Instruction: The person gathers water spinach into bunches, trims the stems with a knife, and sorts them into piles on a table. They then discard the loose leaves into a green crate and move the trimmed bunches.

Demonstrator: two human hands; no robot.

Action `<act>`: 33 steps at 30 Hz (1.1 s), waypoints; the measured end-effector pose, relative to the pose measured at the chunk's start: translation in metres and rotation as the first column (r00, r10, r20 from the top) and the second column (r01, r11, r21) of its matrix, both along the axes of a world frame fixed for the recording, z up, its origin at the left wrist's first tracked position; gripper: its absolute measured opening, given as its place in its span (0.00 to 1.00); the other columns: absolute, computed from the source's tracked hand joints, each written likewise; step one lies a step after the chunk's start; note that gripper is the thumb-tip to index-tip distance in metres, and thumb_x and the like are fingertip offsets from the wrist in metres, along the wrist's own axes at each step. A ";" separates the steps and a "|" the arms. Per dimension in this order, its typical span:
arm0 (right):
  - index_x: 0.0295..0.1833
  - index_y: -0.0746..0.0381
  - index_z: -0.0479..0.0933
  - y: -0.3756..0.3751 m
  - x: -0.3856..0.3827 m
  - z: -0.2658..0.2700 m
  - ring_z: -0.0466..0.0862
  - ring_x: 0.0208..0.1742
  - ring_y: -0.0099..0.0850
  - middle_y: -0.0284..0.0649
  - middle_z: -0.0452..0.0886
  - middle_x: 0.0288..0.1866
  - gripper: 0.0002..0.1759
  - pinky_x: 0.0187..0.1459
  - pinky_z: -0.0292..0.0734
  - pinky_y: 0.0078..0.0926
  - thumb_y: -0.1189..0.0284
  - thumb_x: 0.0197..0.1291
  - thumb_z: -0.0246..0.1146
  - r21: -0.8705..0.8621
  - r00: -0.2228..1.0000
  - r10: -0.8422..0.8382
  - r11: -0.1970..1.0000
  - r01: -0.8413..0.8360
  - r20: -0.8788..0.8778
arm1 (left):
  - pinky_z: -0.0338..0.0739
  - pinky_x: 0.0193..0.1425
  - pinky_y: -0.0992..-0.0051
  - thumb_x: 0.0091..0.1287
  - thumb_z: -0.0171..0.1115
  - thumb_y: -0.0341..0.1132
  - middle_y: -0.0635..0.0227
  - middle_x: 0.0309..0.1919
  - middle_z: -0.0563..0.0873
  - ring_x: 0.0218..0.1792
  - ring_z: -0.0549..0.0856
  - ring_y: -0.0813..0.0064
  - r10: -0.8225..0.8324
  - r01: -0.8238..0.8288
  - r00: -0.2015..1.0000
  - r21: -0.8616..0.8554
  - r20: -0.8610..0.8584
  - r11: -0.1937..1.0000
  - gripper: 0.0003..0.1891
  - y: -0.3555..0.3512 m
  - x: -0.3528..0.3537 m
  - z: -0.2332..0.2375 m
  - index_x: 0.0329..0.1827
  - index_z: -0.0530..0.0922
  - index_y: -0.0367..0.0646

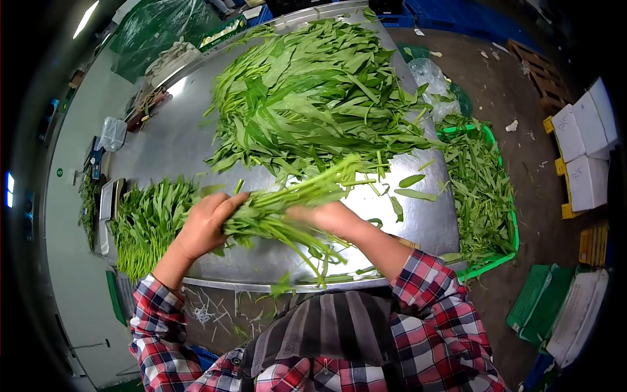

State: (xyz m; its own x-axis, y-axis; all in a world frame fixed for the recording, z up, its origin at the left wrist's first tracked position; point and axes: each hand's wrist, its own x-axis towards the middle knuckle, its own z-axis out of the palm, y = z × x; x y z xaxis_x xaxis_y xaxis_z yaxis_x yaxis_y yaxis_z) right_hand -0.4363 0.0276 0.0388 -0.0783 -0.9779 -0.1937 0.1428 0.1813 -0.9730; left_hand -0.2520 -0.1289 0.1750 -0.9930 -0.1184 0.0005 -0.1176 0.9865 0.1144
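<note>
My left hand [208, 224] is closed around a bunch of leafy green stems [261, 219], held above the metal table near its front edge. My right hand [321, 217] is at the stem side of the same bunch, blurred by motion, its fingers mostly hidden among the stems. Beyond both hands lies a large heap of leafy greens [313, 91]. To the left, next to my left hand, bundled greens [153, 225] rest with their stems towards the front edge. Loose leaves [415, 194] and cut stem pieces lie to the right of the bunch.
A green crate [516, 225] full of greens stands against the table's right side. White boxes [586, 153] and stacked crates [539, 304] are farther right. A scale [106, 200], a plastic bag [113, 134] and tools [147, 110] lie at the table's left.
</note>
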 end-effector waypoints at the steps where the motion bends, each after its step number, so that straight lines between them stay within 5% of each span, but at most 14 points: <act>1: 0.55 0.61 0.74 -0.002 0.000 -0.005 0.76 0.55 0.35 0.43 0.79 0.51 0.26 0.57 0.68 0.33 0.53 0.59 0.59 0.010 0.993 -0.059 0.998 0.058 0.107 | 0.71 0.34 0.63 0.41 0.62 0.21 0.59 0.28 0.73 0.31 0.76 0.56 0.007 -0.008 0.999 0.020 0.034 1.000 0.34 -0.003 0.000 -0.001 0.59 0.71 0.44; 5: 0.49 0.62 0.74 0.026 -0.037 -0.006 0.76 0.44 0.31 0.39 0.78 0.44 0.19 0.46 0.69 0.29 0.59 0.60 0.58 0.094 0.800 -0.299 0.951 0.294 0.520 | 0.74 0.41 0.64 0.41 0.63 0.22 0.56 0.36 0.78 0.38 0.79 0.54 0.138 -0.159 0.976 0.121 0.167 0.980 0.36 -0.012 0.005 -0.002 0.60 0.70 0.42; 10: 0.45 0.62 0.73 0.094 -0.081 -0.031 0.74 0.30 0.24 0.35 0.76 0.34 0.12 0.32 0.69 0.22 0.66 0.61 0.56 0.247 0.277 -0.537 0.707 0.662 0.797 | 0.75 0.49 0.67 0.44 0.66 0.27 0.52 0.46 0.81 0.46 0.80 0.54 0.390 -0.441 0.890 0.228 0.236 0.868 0.33 -0.034 0.025 -0.007 0.59 0.71 0.41; 12: 0.43 0.61 0.73 0.104 -0.072 -0.036 0.73 0.24 0.22 0.33 0.76 0.30 0.09 0.26 0.69 0.20 0.69 0.61 0.55 0.326 0.294 -0.607 0.702 0.633 0.738 | 0.75 0.49 0.67 0.45 0.66 0.27 0.51 0.43 0.82 0.44 0.81 0.54 0.458 -0.520 0.846 0.230 0.271 0.823 0.32 -0.042 0.029 -0.009 0.58 0.71 0.40; 15: 0.45 0.61 0.72 0.097 -0.031 -0.029 0.76 0.28 0.25 0.35 0.76 0.34 0.13 0.29 0.74 0.24 0.65 0.61 0.57 0.328 0.600 -0.487 0.873 0.362 0.635 | 0.75 0.47 0.67 0.46 0.66 0.27 0.50 0.41 0.82 0.43 0.82 0.54 0.480 -0.515 0.857 0.258 0.189 0.818 0.30 -0.039 0.027 -0.009 0.57 0.72 0.39; 17: 0.47 0.61 0.71 0.071 -0.004 -0.013 0.75 0.27 0.25 0.37 0.76 0.37 0.15 0.29 0.74 0.24 0.63 0.61 0.58 0.218 0.589 -0.275 0.961 0.168 0.760 | 0.75 0.47 0.67 0.46 0.66 0.27 0.50 0.42 0.82 0.43 0.81 0.53 0.471 -0.492 0.871 0.230 0.141 0.840 0.29 -0.030 0.022 -0.006 0.57 0.73 0.40; 19: 0.49 0.60 0.69 0.041 0.023 0.001 0.75 0.26 0.25 0.39 0.75 0.40 0.17 0.29 0.74 0.25 0.61 0.61 0.58 0.146 0.447 -0.154 0.988 0.052 0.881 | 0.76 0.47 0.66 0.46 0.67 0.27 0.50 0.43 0.81 0.43 0.81 0.53 0.431 -0.439 0.898 0.175 0.084 0.881 0.30 -0.016 0.014 -0.003 0.57 0.73 0.40; 22: 0.52 0.60 0.67 0.009 0.033 -0.004 0.73 0.25 0.24 0.42 0.74 0.45 0.21 0.29 0.75 0.26 0.59 0.61 0.59 0.235 0.290 -0.241 0.970 0.056 0.926 | 0.76 0.47 0.65 0.45 0.68 0.26 0.51 0.44 0.81 0.42 0.81 0.52 0.420 -0.438 0.899 0.191 0.126 0.879 0.31 -0.005 0.006 0.003 0.57 0.72 0.40; 24: 0.42 0.59 0.71 0.010 0.014 -0.009 0.70 0.22 0.25 0.34 0.68 0.26 0.14 0.25 0.71 0.26 0.64 0.56 0.65 0.250 0.231 -0.252 0.967 0.039 0.940 | 0.75 0.46 0.65 0.43 0.67 0.24 0.52 0.42 0.81 0.42 0.80 0.52 0.379 -0.384 0.923 0.178 0.065 0.906 0.32 -0.005 0.011 0.003 0.58 0.72 0.41; 29: 0.47 0.61 0.72 0.064 -0.078 -0.017 0.69 0.21 0.20 0.37 0.74 0.40 0.17 0.23 0.67 0.19 0.67 0.52 0.61 0.187 0.480 -0.402 0.881 0.435 0.780 | 0.74 0.44 0.65 0.43 0.63 0.20 0.54 0.38 0.79 0.40 0.79 0.52 0.416 -0.413 0.909 0.204 0.030 0.888 0.32 -0.003 0.021 0.014 0.58 0.72 0.42; 33: 0.53 0.62 0.70 0.062 -0.098 -0.018 0.69 0.21 0.17 0.40 0.77 0.50 0.23 0.21 0.66 0.14 0.70 0.49 0.59 0.128 0.695 -0.356 0.925 0.359 0.624 | 0.73 0.39 0.64 0.40 0.59 0.17 0.57 0.32 0.77 0.34 0.79 0.52 0.369 -0.372 0.928 0.120 0.050 0.920 0.35 0.005 0.014 0.021 0.58 0.72 0.46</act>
